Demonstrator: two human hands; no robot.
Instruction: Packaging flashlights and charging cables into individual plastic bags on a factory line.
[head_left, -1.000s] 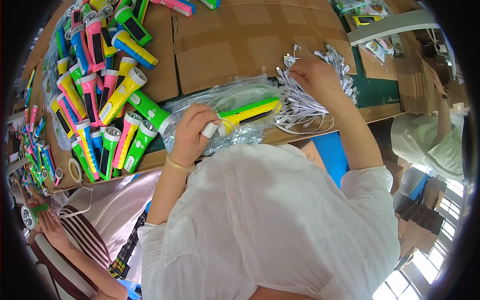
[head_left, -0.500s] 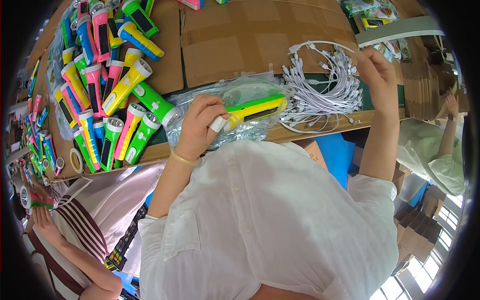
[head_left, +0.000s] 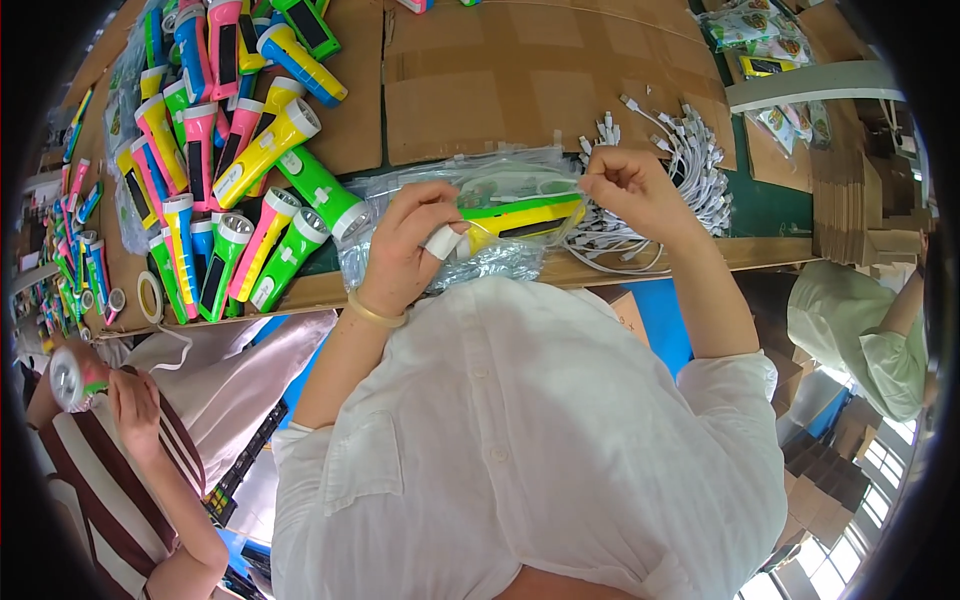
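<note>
A green and yellow flashlight [head_left: 530,218] lies inside a clear plastic bag [head_left: 500,186] in front of me. My left hand [head_left: 408,243] is closed on the flashlight's left end and the bag; a white piece shows at its fingertips. At the bag's right end, my right hand [head_left: 628,192] pinches a thin white charging cable [head_left: 560,190], which runs left over the bag. Just behind and right of that hand lies a bundle of white cables [head_left: 700,165] with plugs at their ends.
Several coloured flashlights [head_left: 225,130] are piled at the left. More clear bags [head_left: 400,205] lie under my work. A roll of tape [head_left: 150,297] sits at the table edge. One co-worker [head_left: 130,440] is at the left holding a flashlight; another person [head_left: 850,320] is at the right.
My right hand has come left and down from above the cable bundle to the bag's right end, bringing a cable. The left hand stays at the flashlight. The left co-worker's flashlight has shifted.
</note>
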